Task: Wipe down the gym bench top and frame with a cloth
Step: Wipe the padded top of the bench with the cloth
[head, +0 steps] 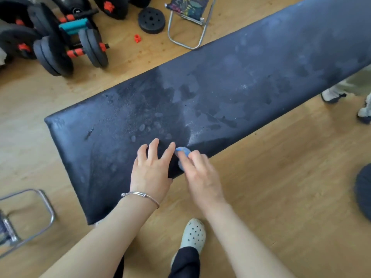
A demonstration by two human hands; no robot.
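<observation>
Black bench top [220, 87] cropped right, cloth [183, 151] mostly under right hand [200, 173]

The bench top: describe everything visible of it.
The bench top is a long, black, vinyl-looking pad running diagonally from lower left to upper right above a wooden floor. Its surface is dull with pale smears, fingerprints and darker patches. The left hand rests on it by its near edge, fingers spread; the right hand holds a blue cloth against that edge.
</observation>
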